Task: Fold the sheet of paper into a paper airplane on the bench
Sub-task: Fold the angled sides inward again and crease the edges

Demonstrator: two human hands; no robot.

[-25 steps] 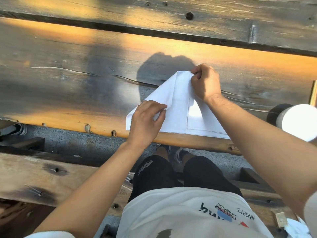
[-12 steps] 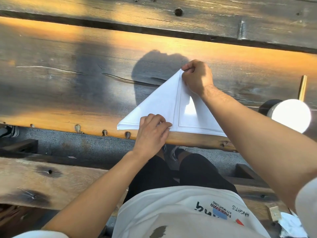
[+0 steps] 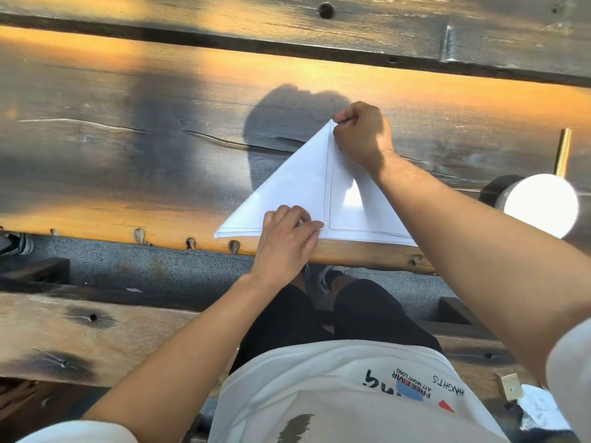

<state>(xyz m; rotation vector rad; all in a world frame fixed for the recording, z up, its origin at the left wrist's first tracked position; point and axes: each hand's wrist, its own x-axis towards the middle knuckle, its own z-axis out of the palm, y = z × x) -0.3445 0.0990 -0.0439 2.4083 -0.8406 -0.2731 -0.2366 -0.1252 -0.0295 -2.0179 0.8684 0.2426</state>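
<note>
I see the bench (image 3: 134,148) as a broad weathered plank, dark and scorched-looking in the middle, orange-lit along its edges, with cracks in the grain and knots along the near edge. No container shows anywhere in view.

The left hand (image 3: 286,236) lies knuckles up on the near edge of the sheet of paper (image 3: 297,193), fingers curled and pressing down there; this grip is a flat press, not a pinch. The paper runs away from that grip toward the far side as a white, smooth triangle lying flat on the bench, its base along the bench's near edge, a straight crease line rising just right of the left fingers.

The right hand (image 3: 363,135) closes its grip on the triangle's far tip, thumb and fingers pinching the point.

Right of that grip stands a white cylinder (image 3: 540,204), glaring in sunlight, well apart from the paper.
</note>
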